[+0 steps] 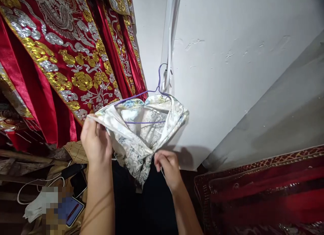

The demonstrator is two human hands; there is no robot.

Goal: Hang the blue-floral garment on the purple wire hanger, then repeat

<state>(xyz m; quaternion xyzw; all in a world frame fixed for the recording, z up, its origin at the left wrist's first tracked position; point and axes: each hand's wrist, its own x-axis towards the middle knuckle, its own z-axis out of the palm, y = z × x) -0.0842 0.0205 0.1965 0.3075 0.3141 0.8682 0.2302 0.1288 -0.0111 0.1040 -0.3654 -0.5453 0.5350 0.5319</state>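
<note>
Keeping the left hand clamped on the pale garment shoulder, right hand pinching its front, seat it squarely on the purple hanger

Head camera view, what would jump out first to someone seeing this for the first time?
First, the red garments hanging at upper left, thick with gold and silver embroidery. Next, at centre, a pale floral-patterned garment on a purple wire hanger against the white wall; the left hand grips its edge and the right hand pinches its lower part. At lower left, a phone and white cables lie amid clutter.
</note>
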